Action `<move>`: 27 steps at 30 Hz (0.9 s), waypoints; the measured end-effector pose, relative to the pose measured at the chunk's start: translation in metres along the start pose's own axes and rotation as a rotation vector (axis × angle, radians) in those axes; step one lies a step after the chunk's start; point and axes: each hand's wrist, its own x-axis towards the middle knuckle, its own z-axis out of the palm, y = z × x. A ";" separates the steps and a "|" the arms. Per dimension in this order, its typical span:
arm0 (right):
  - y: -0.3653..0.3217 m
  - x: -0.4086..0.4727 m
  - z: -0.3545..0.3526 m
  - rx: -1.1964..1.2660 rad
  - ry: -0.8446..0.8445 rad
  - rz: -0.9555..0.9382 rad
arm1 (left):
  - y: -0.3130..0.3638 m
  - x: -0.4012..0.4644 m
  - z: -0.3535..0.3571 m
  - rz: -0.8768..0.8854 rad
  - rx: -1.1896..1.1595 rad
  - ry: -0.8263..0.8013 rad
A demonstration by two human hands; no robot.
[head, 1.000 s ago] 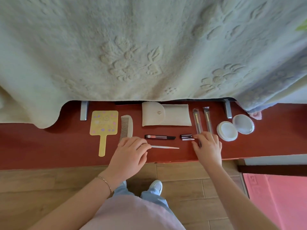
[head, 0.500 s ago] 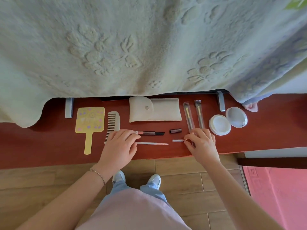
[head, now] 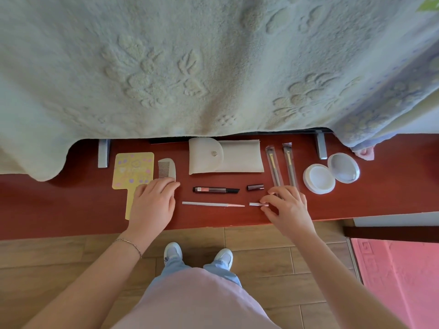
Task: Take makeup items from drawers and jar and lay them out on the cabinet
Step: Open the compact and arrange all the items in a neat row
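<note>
A slim white pencil [head: 212,204] with a pink tip lies uncapped on the red table [head: 380,198]. The right hand [head: 288,207] pinches its small cap [head: 256,204]; the left hand [head: 153,205] rests flat, fingers together. No writing is legible.

The person wore a pale pink top [head: 197,302] that filled the lower middle of the head view, with light blue jeans [head: 202,269] showing just beyond its hem. On the feet were white sneakers [head: 173,251], both toes pointing toward the cabinet. Both forearms were bare, with no sleeves in sight. A thin metal chain bracelet [head: 129,243] circled the wrist of the left hand [head: 152,205]. The right hand [head: 288,207] carried no ring or band, and its fingernails looked short and unpainted.
</note>
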 end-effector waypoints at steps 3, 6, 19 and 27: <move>-0.002 -0.002 0.001 -0.008 0.001 0.007 | -0.011 -0.007 -0.001 -0.011 0.026 -0.006; -0.005 -0.001 0.001 -0.007 0.004 -0.002 | -0.014 -0.011 -0.001 -0.022 0.029 -0.015; -0.009 0.000 0.004 -0.007 0.030 0.020 | -0.018 -0.002 0.005 0.020 0.049 -0.053; -0.009 0.000 0.005 -0.002 0.020 0.019 | -0.015 -0.004 0.008 0.006 0.033 -0.062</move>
